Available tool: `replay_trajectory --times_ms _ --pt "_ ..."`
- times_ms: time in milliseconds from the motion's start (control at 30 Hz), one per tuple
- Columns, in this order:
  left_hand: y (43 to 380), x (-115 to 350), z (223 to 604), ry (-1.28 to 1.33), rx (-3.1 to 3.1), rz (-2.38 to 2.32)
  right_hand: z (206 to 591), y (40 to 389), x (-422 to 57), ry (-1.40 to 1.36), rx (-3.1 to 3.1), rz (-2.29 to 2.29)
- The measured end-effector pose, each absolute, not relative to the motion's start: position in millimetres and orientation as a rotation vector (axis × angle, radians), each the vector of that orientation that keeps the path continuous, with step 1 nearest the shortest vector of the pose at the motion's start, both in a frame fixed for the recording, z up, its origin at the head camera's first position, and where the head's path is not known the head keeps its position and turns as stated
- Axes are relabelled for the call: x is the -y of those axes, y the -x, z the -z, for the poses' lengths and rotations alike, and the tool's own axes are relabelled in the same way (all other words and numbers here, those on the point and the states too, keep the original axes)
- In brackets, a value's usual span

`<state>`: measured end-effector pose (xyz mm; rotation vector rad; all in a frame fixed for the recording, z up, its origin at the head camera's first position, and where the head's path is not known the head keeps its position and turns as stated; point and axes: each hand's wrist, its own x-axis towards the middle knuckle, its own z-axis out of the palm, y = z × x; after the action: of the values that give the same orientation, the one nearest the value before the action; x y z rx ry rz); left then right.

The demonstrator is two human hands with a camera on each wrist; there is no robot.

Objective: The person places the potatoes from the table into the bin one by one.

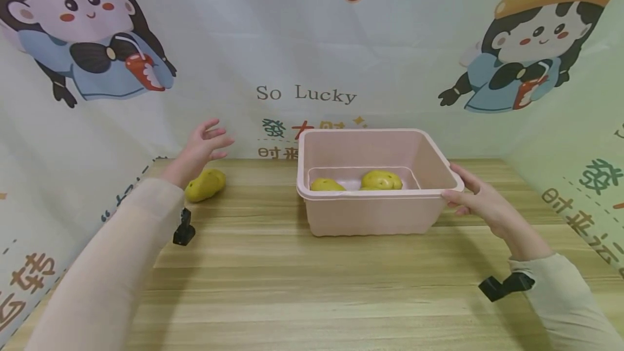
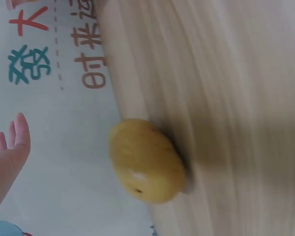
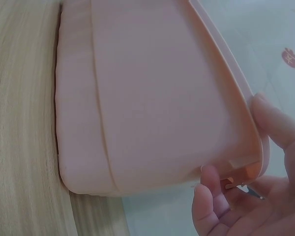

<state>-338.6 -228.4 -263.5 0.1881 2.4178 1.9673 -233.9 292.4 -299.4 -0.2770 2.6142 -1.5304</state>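
Note:
A pink plastic bin (image 1: 375,214) stands on the table with two yellow potatoes inside, one larger potato (image 1: 382,180) and one partly hidden potato (image 1: 327,184) behind the front rim. My right hand (image 1: 480,202) grips the bin's right end; in the right wrist view its thumb lies on the rim (image 3: 231,64) and the fingers curl beneath it. A third potato (image 1: 209,184) lies on the table at the left. Above and behind that potato my left hand (image 1: 202,145) is raised with fingers spread, holding nothing. The left wrist view shows the same potato (image 2: 146,161) apart from the fingers.
A wood-grain table (image 1: 292,286) spans the foreground. Printed white cloth (image 1: 219,42) hangs behind it and along both sides. Black wrist mounts (image 1: 183,229) stick out from both sleeves.

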Motion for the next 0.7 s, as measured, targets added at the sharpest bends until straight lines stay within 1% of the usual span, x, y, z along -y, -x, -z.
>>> replay_trajectory --times_ms 267,700 --pt "330 255 286 -0.12 -2.435 -1.985 299 234 -293 0.273 -2.622 1.512" --pt "330 277 315 -0.06 -2.421 -2.036 300 234 -293 0.28 -2.623 1.514"
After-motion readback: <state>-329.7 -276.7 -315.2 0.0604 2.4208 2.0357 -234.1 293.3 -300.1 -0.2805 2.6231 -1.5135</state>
